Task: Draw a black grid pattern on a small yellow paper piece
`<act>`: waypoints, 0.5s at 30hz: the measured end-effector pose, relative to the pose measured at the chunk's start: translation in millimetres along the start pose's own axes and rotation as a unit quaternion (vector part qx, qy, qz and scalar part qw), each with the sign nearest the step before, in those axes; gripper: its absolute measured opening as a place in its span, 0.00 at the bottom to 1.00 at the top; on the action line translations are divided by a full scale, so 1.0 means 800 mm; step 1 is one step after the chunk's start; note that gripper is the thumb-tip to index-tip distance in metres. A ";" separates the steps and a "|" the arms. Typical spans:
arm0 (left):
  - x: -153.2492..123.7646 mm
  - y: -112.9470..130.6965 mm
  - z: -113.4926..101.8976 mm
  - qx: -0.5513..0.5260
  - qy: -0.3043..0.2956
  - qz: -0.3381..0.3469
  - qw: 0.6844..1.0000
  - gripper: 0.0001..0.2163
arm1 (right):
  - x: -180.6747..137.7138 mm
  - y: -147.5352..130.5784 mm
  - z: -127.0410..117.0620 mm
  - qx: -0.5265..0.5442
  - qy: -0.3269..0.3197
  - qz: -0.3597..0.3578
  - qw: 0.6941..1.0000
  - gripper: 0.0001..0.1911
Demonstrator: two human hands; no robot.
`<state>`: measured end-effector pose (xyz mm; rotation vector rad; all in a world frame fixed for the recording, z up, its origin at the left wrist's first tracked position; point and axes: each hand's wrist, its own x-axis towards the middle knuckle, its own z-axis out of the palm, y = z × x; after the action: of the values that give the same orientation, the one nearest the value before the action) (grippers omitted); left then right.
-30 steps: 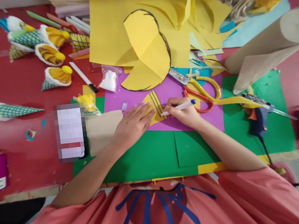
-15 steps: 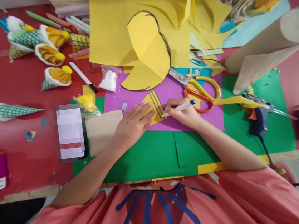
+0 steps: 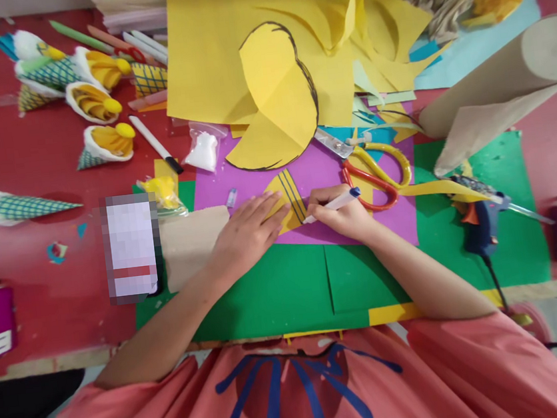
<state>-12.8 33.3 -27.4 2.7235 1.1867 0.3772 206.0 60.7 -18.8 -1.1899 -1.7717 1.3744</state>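
My left hand [image 3: 248,232] lies flat on a small yellow paper piece [image 3: 276,189], fingers stretched out and covering its left part. Dark parallel lines run along the piece's right side. In my right hand [image 3: 344,215] is a white marker [image 3: 334,202] with a blue end, its tip at the paper's lower right edge. Under the paper lies a purple sheet [image 3: 215,182]. Just right of my right hand are scissors [image 3: 375,171] with red and yellow handles. A larger curved yellow cutout [image 3: 281,101] with a black-drawn edge sits beyond the hands.
Several paper cones [image 3: 36,203] stand or lie at the left. A pixelated phone-like object [image 3: 132,246] is left of my hand. A capped marker [image 3: 155,142] and a bag of white material [image 3: 201,149] lie beyond. At right are a paper roll [image 3: 490,84] and a glue gun [image 3: 481,223].
My right hand has shifted the marker slightly, its tip moving a little right and down along the paper's edge. My left hand has stayed in place.
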 end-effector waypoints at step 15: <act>-0.003 0.010 -0.006 -0.027 -0.048 0.168 0.984 0.17 | 0.003 0.008 -0.002 0.240 0.148 0.015 0.959 0.18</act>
<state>-10.3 25.9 -21.3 2.8553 0.6798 0.3052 207.9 63.8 -24.3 -1.0823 -1.1331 1.4475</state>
